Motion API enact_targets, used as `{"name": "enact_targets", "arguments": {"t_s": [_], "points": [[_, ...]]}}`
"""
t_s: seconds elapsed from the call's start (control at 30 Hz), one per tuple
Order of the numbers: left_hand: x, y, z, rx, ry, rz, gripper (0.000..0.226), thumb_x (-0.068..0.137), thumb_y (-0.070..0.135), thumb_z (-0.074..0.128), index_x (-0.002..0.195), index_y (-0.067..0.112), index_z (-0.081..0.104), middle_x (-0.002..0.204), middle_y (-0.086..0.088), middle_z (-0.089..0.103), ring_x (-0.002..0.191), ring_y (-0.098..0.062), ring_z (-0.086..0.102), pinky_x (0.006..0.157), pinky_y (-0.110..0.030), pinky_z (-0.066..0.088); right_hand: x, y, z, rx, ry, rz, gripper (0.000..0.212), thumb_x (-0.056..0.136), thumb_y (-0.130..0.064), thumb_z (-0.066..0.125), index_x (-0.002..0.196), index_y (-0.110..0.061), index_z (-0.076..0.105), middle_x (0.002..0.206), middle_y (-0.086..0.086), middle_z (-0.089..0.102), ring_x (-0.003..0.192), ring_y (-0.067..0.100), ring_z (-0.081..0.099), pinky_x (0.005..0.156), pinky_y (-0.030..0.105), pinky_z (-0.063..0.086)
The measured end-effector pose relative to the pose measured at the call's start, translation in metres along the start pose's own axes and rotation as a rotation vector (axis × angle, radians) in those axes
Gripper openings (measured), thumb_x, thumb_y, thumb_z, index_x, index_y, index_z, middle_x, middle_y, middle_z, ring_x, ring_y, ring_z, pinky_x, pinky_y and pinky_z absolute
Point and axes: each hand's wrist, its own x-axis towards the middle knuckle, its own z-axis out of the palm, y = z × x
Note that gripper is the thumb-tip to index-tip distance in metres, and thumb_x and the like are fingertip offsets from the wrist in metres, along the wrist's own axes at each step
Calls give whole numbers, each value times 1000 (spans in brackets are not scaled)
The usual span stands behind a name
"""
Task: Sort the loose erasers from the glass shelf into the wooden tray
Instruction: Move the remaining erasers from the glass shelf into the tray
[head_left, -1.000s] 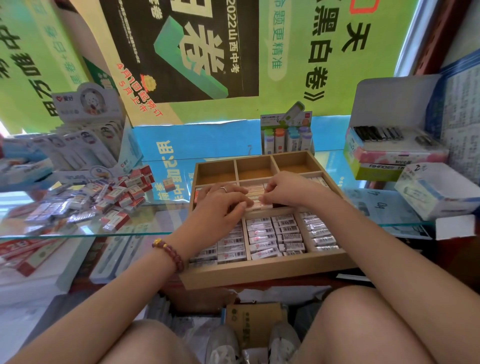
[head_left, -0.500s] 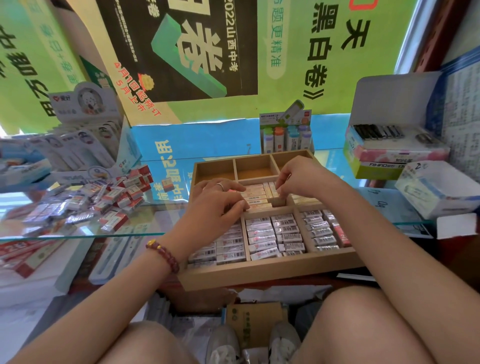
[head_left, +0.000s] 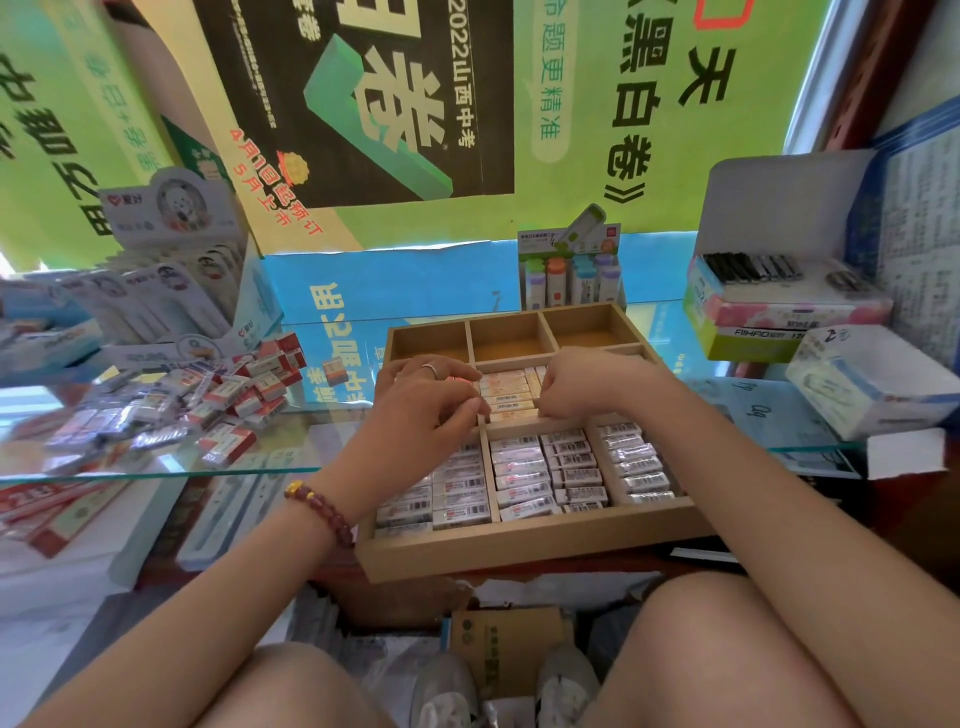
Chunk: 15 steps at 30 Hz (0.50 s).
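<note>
Green posters (head_left: 597, 171) back a glass shelf (head_left: 311, 447), where loose erasers (head_left: 223, 400) lie heaped at the left, apart from the wooden tray (head_left: 519, 551) in the middle, whose front compartments are packed in rows. Over the tray's middle row, the left hand (head_left: 426, 410) and right hand (head_left: 582, 384) face each other, fingers curled, tips against opposite ends of a pale eraser stack (head_left: 506, 397); whether either pinches one cannot be told. Stacked boxes (head_left: 872, 379) stand at the right.
</note>
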Motion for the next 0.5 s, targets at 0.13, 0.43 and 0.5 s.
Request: {"name": "enact_targets", "arguments": {"t_s": [0.13, 0.43, 0.5], "points": [[0, 0, -1, -1, 14, 1, 33, 90, 34, 41, 89, 30, 73, 114, 17, 58, 113, -1, 41, 100, -28, 16, 0, 6, -7, 52, 56, 24, 21, 88, -20, 60, 105, -10, 68, 100, 5, 65, 88, 17, 59, 63, 25, 45], [0, -13, -12, -104, 190, -85, 27, 83, 32, 46, 93, 26, 70, 111, 14, 60, 104, -4, 49, 97, -31, 27, -13, 4, -19, 303, 350, -193, 25, 92, -18, 49, 84, -16, 73, 75, 1, 67, 61, 10, 56, 53, 23, 44], [0, -17, -19, -171, 277, -135, 22, 87, 22, 50, 98, 21, 68, 106, 12, 58, 102, -6, 50, 94, -29, 35, -19, -1, -19, 318, 311, -313, 25, 94, -17, 47, 83, -23, 69, 69, -8, 62, 46, -1, 45, 45, 15, 36]]}}
